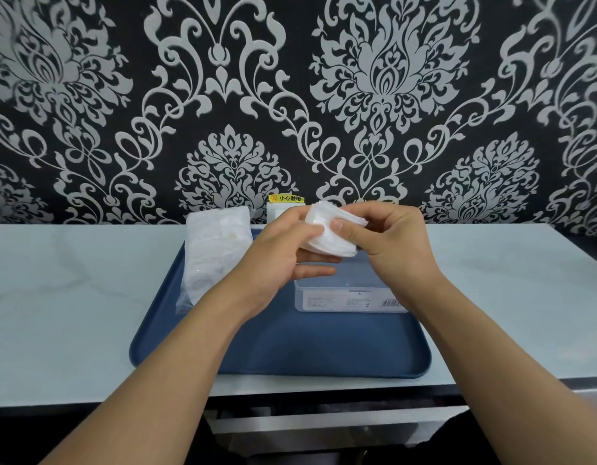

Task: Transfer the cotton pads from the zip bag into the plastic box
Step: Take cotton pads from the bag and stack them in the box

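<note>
A stack of white square cotton pads (330, 229) is held in the air between both my hands, above the far end of the plastic box. My left hand (283, 260) cups the stack from the left and below. My right hand (387, 239) pinches it from the right, thumb on top. The clear plastic box (349, 297) sits on the right half of the blue tray (290, 347), a label on its near wall. The zip bag (213, 256), clear and still holding white pads, lies along the tray's left side, partly behind my left forearm.
The tray rests on a pale marble counter (72, 297) against a black and silver patterned wall. A white socket with a yellow warning sticker (287, 199) is on the wall behind my hands. The counter's front edge and a metal drawer lie below.
</note>
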